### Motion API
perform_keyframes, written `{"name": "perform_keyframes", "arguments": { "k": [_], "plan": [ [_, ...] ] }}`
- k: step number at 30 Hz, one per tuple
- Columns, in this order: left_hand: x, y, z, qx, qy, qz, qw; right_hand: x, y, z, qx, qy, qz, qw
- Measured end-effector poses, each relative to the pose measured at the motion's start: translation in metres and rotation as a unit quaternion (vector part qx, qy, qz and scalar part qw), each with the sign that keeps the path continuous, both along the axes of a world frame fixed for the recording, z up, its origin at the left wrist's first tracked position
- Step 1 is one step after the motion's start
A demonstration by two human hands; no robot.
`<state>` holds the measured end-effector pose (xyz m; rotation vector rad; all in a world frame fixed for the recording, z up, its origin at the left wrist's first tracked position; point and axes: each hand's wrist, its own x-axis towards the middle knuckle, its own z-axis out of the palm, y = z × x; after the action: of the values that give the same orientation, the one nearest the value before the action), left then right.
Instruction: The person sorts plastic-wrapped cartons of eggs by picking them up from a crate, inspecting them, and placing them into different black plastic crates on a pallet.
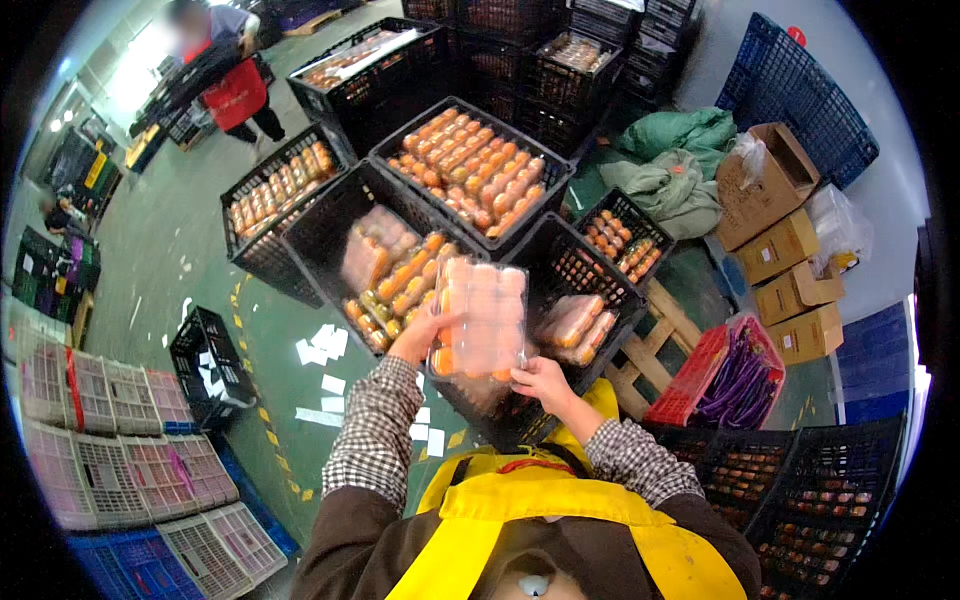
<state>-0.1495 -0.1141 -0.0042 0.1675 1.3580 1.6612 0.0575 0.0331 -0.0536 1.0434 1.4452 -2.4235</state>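
Note:
Both my hands hold a clear plastic pack point(484, 315) of round orange-red produce, probably tomatoes, with its film-covered top facing me. My left hand point(424, 331) grips its left edge. At the lower right corner, my right hand point(546, 384) has its fingers on the edge. Below and left of the pack, a black plastic crate point(322, 229) contains more produce packs point(405, 274), some tilted. A second black crate point(491, 241) behind it is filled with rows of packs point(472, 165). To the right, stacked packs point(577, 330) lie in a third black crate point(600, 281).
White paper slips point(326, 343) litter the green floor. A red crate point(682, 375) of purple eggplants and a wooden pallet point(651, 337) are at right. Cardboard boxes point(769, 184) stand by the wall. Folded crates point(120, 457) are stacked left. A person in a red apron point(236, 97) carries a black crate.

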Motion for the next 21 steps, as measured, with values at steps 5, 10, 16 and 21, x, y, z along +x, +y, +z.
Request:
{"name": "perform_keyframes", "arguments": {
  "k": [5, 10, 16, 21],
  "plan": [
    [-0.062, 0.067, 0.010, -0.066, 0.186, -0.002, 0.980, -0.059, 0.032, -0.006, -0.006, -0.010, -0.051, 0.999],
    [-0.106, 0.098, -0.009, -0.207, 0.378, -0.005, 0.902, -0.106, 0.026, -0.032, -0.031, -0.013, -0.145, 0.989],
    [-0.100, 0.076, -0.049, -0.284, 0.506, 0.049, 0.813, -0.117, 0.012, -0.030, -0.018, 0.023, -0.160, 0.987],
    [-0.036, 0.030, -0.062, -0.292, 0.514, 0.237, 0.771, -0.128, 0.008, -0.022, -0.034, 0.023, -0.156, 0.987]
  ]
}}
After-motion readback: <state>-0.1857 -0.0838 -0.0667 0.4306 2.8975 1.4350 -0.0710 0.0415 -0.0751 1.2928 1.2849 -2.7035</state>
